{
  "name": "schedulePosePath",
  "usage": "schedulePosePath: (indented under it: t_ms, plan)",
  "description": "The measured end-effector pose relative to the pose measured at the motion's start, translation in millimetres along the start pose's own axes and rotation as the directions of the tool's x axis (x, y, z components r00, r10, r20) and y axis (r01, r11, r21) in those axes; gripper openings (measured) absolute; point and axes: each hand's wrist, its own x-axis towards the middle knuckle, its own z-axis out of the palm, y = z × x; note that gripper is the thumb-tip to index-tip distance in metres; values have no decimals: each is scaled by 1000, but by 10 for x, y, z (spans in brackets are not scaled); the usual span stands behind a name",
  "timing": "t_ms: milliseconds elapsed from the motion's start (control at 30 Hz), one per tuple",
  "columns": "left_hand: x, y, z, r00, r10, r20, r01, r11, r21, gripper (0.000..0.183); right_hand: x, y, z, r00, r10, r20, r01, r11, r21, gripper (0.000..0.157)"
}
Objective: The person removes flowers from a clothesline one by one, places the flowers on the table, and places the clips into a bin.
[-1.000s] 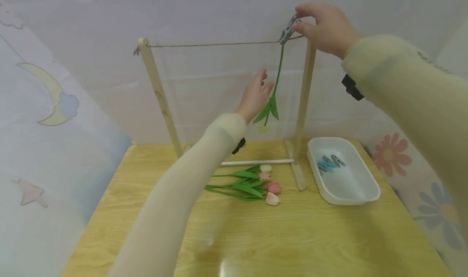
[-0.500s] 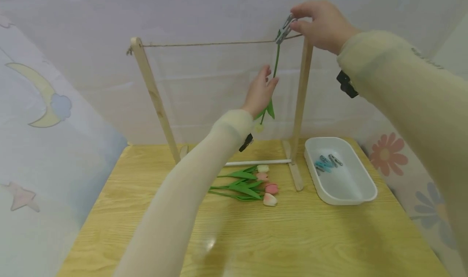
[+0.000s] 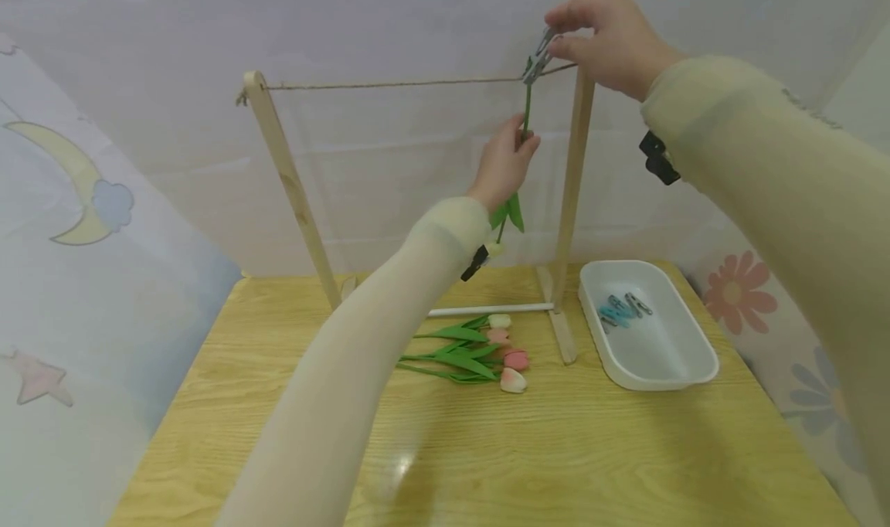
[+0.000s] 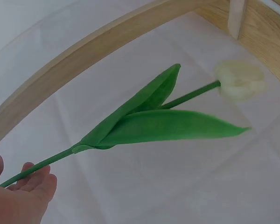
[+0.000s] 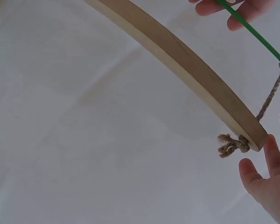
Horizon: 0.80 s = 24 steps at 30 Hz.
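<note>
My right hand (image 3: 608, 44) pinches a grey clothespin (image 3: 537, 65) at the right part of the twine line (image 3: 389, 84). The clothespin sits over the line and the stem end of an artificial tulip, which hangs head down below it. My left hand (image 3: 502, 164) is at the stem below the line; in the left wrist view the green stem (image 4: 60, 155) passes between thumb and fingers, which are not closed tightly. The tulip's pale cream head (image 4: 240, 80) and two long leaves (image 4: 163, 127) show there. The right wrist view catches only the clothespin's edge.
A wooden frame (image 3: 295, 191) carries the line, knotted at its posts. Several tulips (image 3: 459, 353) in white and pink lie on the wooden table (image 3: 556, 450) before it. At right stands a white tray (image 3: 667, 357) with several grey and blue clothespins (image 3: 619, 311).
My left hand has moved up and right to the hanging stem, which now passes between its thumb and fingers. The right hand keeps its pinch on the clothespin at the line.
</note>
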Motion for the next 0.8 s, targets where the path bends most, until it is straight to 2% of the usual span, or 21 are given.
schedulePosePath:
  t_ms: [200,600,800]
  plan:
    - [-20,28,-4,1000,5,-15,-4,1000,23,40,-25,18,-2,1000,4,-7,-4,1000,-21,44]
    - [-10,78,-73,996,36,-80,-43,996,-81,28,-13,45,-42,1000,8,-27,-8,1000,-6,37]
    - [16,24,-71,993,36,-115,-51,990,-130,22,-50,4,-1,995,11,-95,-13,1000,-11,35]
